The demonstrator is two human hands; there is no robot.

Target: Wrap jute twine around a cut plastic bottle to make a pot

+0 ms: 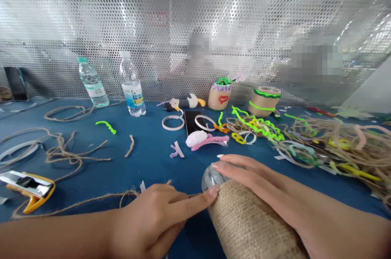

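Observation:
A clear plastic bottle (pixel 250 226) wrapped in tight rows of brown twine lies tilted at the lower right, its bare see-through end pointing away from me. My right hand (pixel 269 187) rests over its top and right side, fingers long and together, holding it. From the left, my left hand (pixel 155 218) presses its index fingertip on the border between twine and bare plastic. Its other fingers are curled. Loose twine (pixel 91 200) runs across the table into this hand, and a short stretch shows between hand and bottle. The curled fingers partly hide the twine.
A yellow utility knife (pixel 30 187) lies at the left. Two water bottles (pixel 132 88) stand near the perforated metal wall. A phone (pixel 194 120), tape rolls (pixel 173 123), a pink fuzzy hair clip (pixel 209 140) and decorated twine pots (pixel 220 96) sit farther back. Tangled twine (pixel 345 141) spreads at right.

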